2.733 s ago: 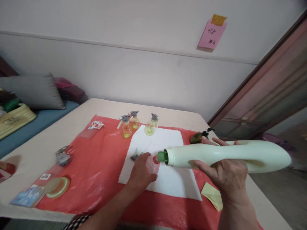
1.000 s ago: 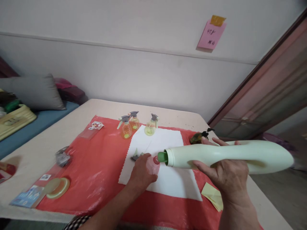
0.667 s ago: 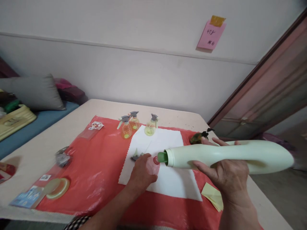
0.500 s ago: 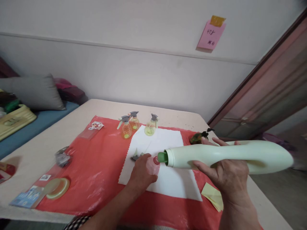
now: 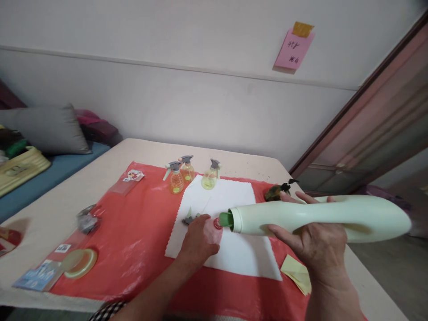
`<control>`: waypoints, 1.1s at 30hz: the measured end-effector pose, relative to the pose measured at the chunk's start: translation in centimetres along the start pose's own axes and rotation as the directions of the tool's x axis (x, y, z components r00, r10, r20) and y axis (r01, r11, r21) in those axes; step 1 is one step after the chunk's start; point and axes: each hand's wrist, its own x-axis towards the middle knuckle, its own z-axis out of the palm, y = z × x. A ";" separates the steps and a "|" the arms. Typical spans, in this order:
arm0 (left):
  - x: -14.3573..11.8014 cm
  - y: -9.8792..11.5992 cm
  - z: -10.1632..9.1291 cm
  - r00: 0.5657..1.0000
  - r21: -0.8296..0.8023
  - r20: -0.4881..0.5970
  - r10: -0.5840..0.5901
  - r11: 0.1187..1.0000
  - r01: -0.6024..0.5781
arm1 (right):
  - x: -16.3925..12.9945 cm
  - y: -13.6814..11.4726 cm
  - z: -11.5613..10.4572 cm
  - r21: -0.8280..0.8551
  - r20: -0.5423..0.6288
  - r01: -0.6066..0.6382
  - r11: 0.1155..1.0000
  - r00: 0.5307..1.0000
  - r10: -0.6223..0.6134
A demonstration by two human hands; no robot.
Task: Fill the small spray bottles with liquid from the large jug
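Observation:
My left hand [image 5: 197, 240] is closed round a small pink spray bottle [image 5: 211, 231] whose head is off, its mouth turned to the right and tilted. In my right hand [image 5: 319, 245] lies a large pale green jug [image 5: 274, 217], tipped almost level. Its green pouring spout [image 5: 226, 219] meets the mouth of the pink bottle; whether liquid flows I cannot make out. A grey spray head [image 5: 189, 220] rests beside my left hand on the white cloth [image 5: 240, 258], partly hidden by the fingers.
Several yellowish spray bottles [image 5: 210, 178] stand at the back of the red sheet [image 5: 133, 227]. A dark-topped bottle [image 5: 274, 192] lies behind the jug. Yellow paper notes [image 5: 297, 273] sit at the right, a tape roll [image 5: 87, 264] and a blue packet [image 5: 38, 275] at the left.
Almost nothing differs. The jug's rear end has shifted very slightly to the right and up, while both hands keep their places.

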 end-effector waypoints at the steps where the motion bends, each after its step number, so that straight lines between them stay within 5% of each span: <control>1: 0.0 0.0 0.0 1.000 -0.019 -0.007 -0.002 1.000 0.002 | 0.0 0.0 0.0 0.002 0.000 -0.003 1.000 1.000 0.003; 33: 0.0 0.4 -0.3 1.000 -0.025 0.019 -0.002 1.000 0.003 | 0.1 0.0 -0.1 -0.008 -0.011 -0.003 1.000 1.000 0.002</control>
